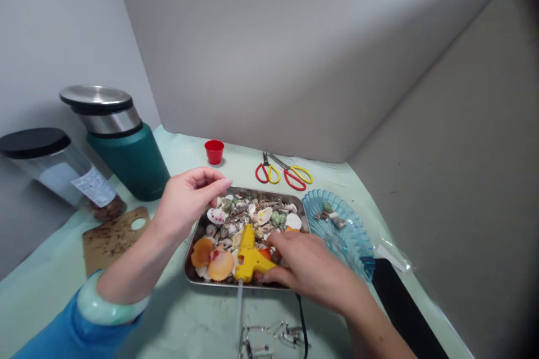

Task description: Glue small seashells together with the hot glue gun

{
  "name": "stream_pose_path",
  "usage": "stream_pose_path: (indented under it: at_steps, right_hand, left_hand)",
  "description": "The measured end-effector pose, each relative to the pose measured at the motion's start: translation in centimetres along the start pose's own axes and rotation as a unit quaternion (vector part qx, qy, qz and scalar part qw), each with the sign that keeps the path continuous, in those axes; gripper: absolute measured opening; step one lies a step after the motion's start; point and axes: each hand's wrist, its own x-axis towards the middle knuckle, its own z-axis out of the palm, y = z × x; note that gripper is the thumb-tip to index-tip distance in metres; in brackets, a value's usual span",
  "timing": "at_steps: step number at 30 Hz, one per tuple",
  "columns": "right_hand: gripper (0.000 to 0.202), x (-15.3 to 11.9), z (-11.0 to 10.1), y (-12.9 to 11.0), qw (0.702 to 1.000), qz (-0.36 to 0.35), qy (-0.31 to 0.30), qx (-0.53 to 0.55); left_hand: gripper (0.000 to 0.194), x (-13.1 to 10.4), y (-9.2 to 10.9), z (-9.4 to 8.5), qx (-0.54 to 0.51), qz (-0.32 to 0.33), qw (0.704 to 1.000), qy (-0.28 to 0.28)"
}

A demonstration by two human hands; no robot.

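My right hand point(314, 266) is wrapped round the handle of a yellow hot glue gun point(249, 255), with a clear glue stick point(239, 305) coming out of its back end. The gun is over the near part of a metal tray point(193, 282) full of seashells, its nozzle pointing away from me. My left hand point(191, 196) hovers at the tray's far left corner, thumb and fingertips closed together; whatever they may hold is too small to make out. Orange scallop shells point(221, 265) and a pink-spotted white shell point(216, 216) lie in the tray.
A blue shell-shaped dish point(356, 224) with a few small shells is right of the tray. Red-and-yellow-handled scissors point(295, 176) and a red cup point(214, 152) lie behind. Leftward stand a teal bottle point(132, 160), a clear jar point(63, 174) and a stained board point(105, 241). A metal wire stand point(269, 342) is near me.
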Motion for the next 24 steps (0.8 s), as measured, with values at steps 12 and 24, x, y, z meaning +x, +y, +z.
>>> stream_pose_path:
  at_steps: [12,24]
  right_hand:
    - [0.031,-1.5,4.4,1.8,0.892,0.065,0.126,0.430]
    - [0.038,-1.4,5.6,2.2,0.518,-0.017,0.041,0.854]
  left_hand:
    - [0.016,-0.4,0.5,-0.2,0.086,0.003,0.995,-0.048]
    - [0.024,-0.3,-1.2,0.4,0.220,0.029,0.965,-0.137]
